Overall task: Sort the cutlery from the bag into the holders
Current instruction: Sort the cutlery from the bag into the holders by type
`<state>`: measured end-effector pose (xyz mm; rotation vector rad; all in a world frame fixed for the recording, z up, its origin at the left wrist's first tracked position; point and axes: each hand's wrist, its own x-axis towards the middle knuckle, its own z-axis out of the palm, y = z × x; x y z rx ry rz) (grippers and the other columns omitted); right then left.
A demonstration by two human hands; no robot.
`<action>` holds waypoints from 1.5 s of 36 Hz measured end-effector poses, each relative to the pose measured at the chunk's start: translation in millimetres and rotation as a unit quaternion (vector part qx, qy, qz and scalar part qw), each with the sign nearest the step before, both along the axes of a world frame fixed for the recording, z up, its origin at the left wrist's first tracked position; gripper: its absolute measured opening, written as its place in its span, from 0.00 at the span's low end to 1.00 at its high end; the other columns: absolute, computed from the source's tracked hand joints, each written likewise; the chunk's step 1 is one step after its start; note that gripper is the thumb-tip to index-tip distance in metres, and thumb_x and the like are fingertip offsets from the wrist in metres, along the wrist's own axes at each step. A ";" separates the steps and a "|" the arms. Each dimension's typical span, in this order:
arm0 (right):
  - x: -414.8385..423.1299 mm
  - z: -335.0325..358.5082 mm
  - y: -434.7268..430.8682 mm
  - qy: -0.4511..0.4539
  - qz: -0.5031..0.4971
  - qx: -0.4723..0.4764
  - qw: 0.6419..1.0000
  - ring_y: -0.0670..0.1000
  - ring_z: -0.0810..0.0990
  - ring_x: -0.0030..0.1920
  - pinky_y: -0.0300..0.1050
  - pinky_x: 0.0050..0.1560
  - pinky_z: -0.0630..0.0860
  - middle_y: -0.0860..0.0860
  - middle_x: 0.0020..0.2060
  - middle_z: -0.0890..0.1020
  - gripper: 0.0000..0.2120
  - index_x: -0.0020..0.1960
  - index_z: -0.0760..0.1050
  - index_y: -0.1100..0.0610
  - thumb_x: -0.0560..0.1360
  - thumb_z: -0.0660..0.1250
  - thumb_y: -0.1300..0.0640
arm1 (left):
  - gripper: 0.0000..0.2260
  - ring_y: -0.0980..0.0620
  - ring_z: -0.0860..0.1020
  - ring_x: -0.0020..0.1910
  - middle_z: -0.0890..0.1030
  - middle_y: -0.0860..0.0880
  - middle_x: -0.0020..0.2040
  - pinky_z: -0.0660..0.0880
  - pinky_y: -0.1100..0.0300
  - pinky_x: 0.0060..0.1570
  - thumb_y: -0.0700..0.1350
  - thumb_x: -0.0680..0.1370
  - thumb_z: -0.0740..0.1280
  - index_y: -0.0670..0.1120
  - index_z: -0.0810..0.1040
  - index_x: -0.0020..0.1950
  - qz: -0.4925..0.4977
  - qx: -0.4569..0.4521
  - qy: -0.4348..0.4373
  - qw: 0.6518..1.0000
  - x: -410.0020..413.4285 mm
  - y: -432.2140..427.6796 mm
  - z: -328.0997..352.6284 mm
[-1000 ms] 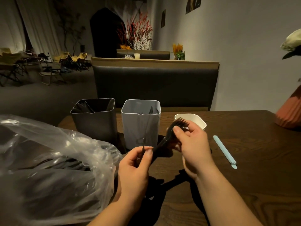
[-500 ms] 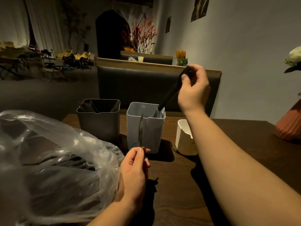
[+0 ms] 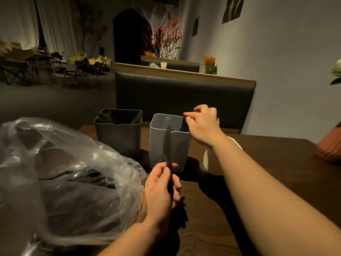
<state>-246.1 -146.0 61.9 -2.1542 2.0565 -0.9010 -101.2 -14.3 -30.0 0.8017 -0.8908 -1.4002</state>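
With your right hand (image 3: pixel 202 124) the grip pinches the fork (image 3: pixel 185 124) head at the pale holder (image 3: pixel 156 150) rim, seemingly to stand it handle-down, while your left hand (image 3: pixel 160 191) pinches the knife (image 3: pixel 167 143) upright, ready for sorting, beside the bag (image 3: pixel 55 163) of remaining cutlery.

Dim room, warm low light. Plain grey wall (image 3: pixel 287 45) on right, two pictures (image 3: pixel 233 9) hung high. Dark padded bench back (image 3: pixel 184 97) with wood cap beyond far edge of dark wood table (image 3: pixel 286 156). Yellow flowers (image 3: pixel 209 60) on cap near wall. Arched doorway (image 3: pixel 129 36) at back, red branches (image 3: pixel 166 39) beside it. Pale curtains (image 3: pixel 53 24) far left, folding chairs (image 3: pixel 86 61) below, grey floor (image 3: pixel 55 102).
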 end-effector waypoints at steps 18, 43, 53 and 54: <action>44.5 11.9 88.0 -0.401 0.185 -0.116 0.890 0.46 0.84 0.48 0.40 0.48 0.83 0.51 0.44 0.83 0.18 0.66 0.73 0.52 0.79 0.67 0.66 | 0.08 0.53 0.69 0.23 0.73 0.47 0.29 0.66 0.64 0.21 0.41 0.83 0.61 0.41 0.76 0.47 0.085 -0.050 -0.056 0.994 -5.1 -2.4 -2.3; 131.2 36.4 1.2 -0.200 0.192 -0.312 0.909 0.52 0.81 0.53 0.47 0.51 0.82 0.51 0.52 0.80 0.21 0.68 0.71 0.59 0.77 0.69 0.62 | 0.10 0.56 0.66 0.22 0.69 0.49 0.27 0.64 0.66 0.22 0.41 0.85 0.59 0.41 0.71 0.44 0.056 -0.001 -0.035 0.998 4.2 -6.3 5.3; 103.5 32.5 14.9 0.092 0.147 -0.033 0.984 0.56 0.55 0.75 0.57 0.73 0.54 0.47 0.74 0.67 0.19 0.73 0.70 0.43 0.83 0.59 0.45 | 0.13 0.57 0.67 0.23 0.69 0.51 0.26 0.64 0.66 0.25 0.46 0.76 0.64 0.51 0.73 0.31 -0.065 -0.090 -0.096 0.989 0.8 5.8 1.6; 98.2 36.9 18.3 0.064 0.155 -0.032 0.985 0.56 0.57 0.75 0.58 0.73 0.56 0.48 0.74 0.68 0.20 0.74 0.68 0.44 0.83 0.59 0.47 | 0.12 0.57 0.68 0.23 0.70 0.52 0.26 0.64 0.67 0.25 0.46 0.75 0.64 0.52 0.74 0.31 -0.092 -0.100 -0.110 0.985 2.9 8.3 5.0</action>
